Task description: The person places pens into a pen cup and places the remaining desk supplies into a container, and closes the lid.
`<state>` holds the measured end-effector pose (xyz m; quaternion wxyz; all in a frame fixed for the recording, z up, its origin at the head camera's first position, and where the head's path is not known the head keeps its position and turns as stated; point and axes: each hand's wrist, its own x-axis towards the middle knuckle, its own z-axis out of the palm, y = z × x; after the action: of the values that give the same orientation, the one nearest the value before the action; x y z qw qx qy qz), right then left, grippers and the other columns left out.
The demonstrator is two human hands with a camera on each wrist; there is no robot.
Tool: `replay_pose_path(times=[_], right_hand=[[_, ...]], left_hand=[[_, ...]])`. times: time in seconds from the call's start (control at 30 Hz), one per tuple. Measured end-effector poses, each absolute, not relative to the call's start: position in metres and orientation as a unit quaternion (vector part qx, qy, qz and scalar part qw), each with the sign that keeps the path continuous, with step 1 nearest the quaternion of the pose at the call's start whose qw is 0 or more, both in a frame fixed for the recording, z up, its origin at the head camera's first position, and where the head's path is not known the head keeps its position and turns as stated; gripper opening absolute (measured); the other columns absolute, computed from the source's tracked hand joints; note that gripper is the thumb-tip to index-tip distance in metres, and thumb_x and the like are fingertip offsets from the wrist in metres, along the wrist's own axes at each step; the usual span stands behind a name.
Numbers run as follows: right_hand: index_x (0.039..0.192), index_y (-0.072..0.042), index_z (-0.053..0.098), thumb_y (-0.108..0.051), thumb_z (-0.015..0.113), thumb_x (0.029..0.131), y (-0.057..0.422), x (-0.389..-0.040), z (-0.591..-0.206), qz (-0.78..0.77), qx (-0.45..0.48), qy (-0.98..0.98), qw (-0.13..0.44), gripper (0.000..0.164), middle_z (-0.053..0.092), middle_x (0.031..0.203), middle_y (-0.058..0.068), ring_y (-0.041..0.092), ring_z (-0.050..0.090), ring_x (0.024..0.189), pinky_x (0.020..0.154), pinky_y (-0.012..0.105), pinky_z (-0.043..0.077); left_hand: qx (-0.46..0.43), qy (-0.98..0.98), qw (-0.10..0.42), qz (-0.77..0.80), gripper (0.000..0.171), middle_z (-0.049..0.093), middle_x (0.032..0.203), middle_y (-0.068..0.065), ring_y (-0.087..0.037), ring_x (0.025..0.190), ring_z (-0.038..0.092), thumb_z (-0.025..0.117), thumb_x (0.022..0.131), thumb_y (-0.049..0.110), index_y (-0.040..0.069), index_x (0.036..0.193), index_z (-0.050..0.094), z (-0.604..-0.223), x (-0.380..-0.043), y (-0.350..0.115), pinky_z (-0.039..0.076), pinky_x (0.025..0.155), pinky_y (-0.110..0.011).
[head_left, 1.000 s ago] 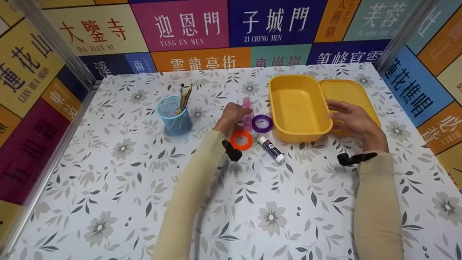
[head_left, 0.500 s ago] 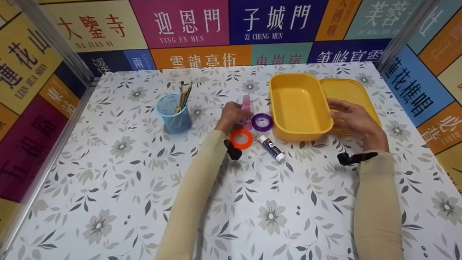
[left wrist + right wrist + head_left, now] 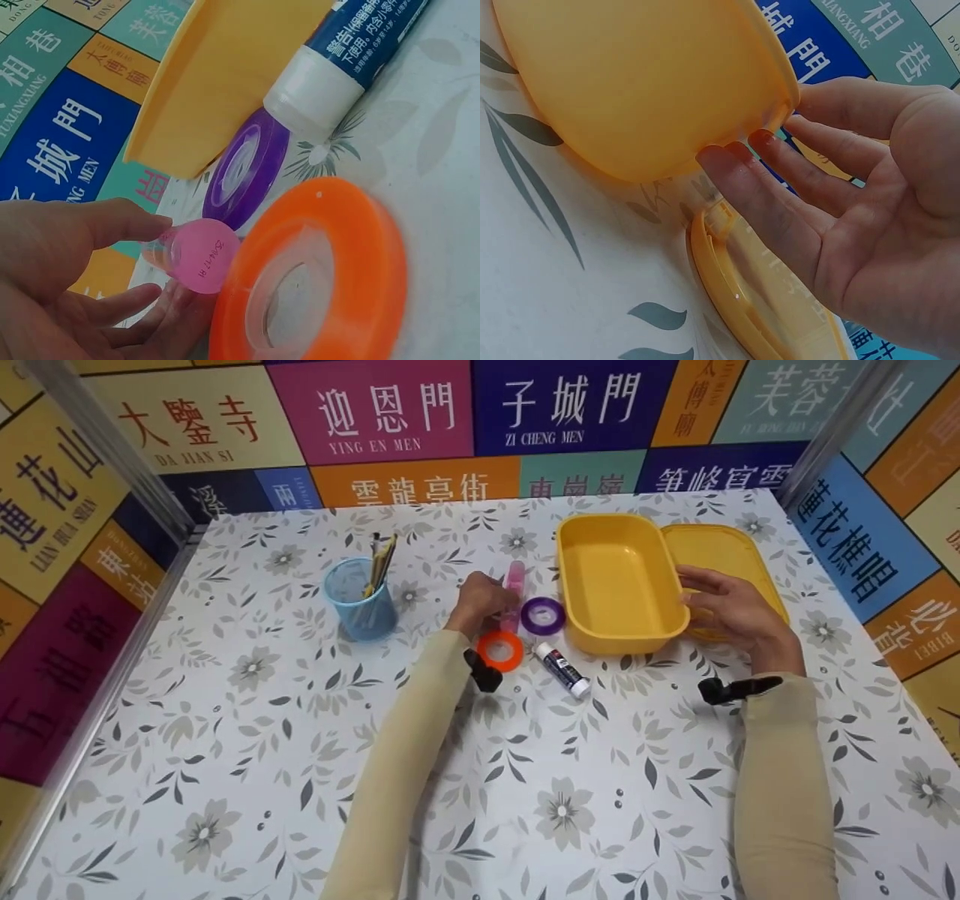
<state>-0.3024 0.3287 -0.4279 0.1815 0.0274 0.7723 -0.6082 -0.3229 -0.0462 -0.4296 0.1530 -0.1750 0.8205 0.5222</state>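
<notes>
My left hand (image 3: pixel 484 601) pinches a slim pink translucent tube (image 3: pixel 516 575) between thumb and fingers. In the left wrist view, the tube's round pink end (image 3: pixel 204 256) carries a printed date. Near it lie an orange tape roll (image 3: pixel 500 651), a purple tape roll (image 3: pixel 542 616) and a dark-labelled glue stick (image 3: pixel 562 670) with white ends. My right hand (image 3: pixel 739 607) rests its extended fingertips against the right side of a yellow rectangular box (image 3: pixel 621 645), whose inside shows bare. The right wrist view shows these fingertips (image 3: pixel 720 161) on the box's outer wall.
A yellow lid (image 3: pixel 731 540) lies flat right of the box, partly behind the right hand. To the left stands a blue cup (image 3: pixel 367 619) holding several brushes (image 3: pixel 382 562). Printed panels (image 3: pixel 382 412) border the flower-patterned tabletop (image 3: pixel 300 780).
The pink tube has tilted a little, its far end leaning to the right. The left hand still holds it, and the right hand stays at the box.
</notes>
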Motion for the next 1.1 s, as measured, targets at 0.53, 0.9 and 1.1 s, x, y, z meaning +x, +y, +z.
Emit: replay_pose_path(times=[0.53, 0.9, 1.1], right_hand=[[0.154, -0.029, 0.039, -0.031, 0.069, 0.095, 0.328, -0.304, -0.429, -0.594, 0.036, 0.783, 0.183, 0.067, 0.041, 0.16, 0.006, 0.006, 0.067, 0.109, 0.088, 0.023, 0.059], [0.154, -0.019, 0.039, -0.026, 0.068, 0.096, 0.329, -0.302, -0.43, -0.611, 0.003, 0.774, 0.167, 0.065, 0.045, 0.156, 0.008, 0.007, 0.069, 0.107, 0.085, 0.024, 0.06], [0.154, -0.022, 0.039, -0.03, 0.069, 0.095, 0.328, -0.302, -0.429, -0.601, 0.012, 0.78, 0.171, 0.067, 0.042, 0.159, 0.009, 0.006, 0.069, 0.106, 0.086, 0.023, 0.06]], left_hand=[[-0.179, 0.803, 0.167, 0.544, 0.016, 0.054, 0.067, -0.004, -0.018, 0.054, 0.051, 0.066, 0.082, 0.008, 0.001, 0.096, 0.064, -0.429, -0.321, -0.047, 0.046, 0.05, -0.028], [-0.166, 0.776, 0.211, 0.57, 0.02, 0.065, 0.103, -0.003, -0.017, 0.094, 0.062, 0.068, 0.092, 0.021, 0.006, 0.104, 0.068, -0.4, -0.322, -0.041, 0.061, 0.08, -0.03], [-0.158, 0.775, 0.235, 0.565, 0.034, 0.061, 0.118, -0.003, -0.019, 0.11, 0.062, 0.068, 0.093, 0.028, 0.008, 0.118, 0.056, -0.383, -0.315, -0.028, 0.059, 0.086, -0.028]])
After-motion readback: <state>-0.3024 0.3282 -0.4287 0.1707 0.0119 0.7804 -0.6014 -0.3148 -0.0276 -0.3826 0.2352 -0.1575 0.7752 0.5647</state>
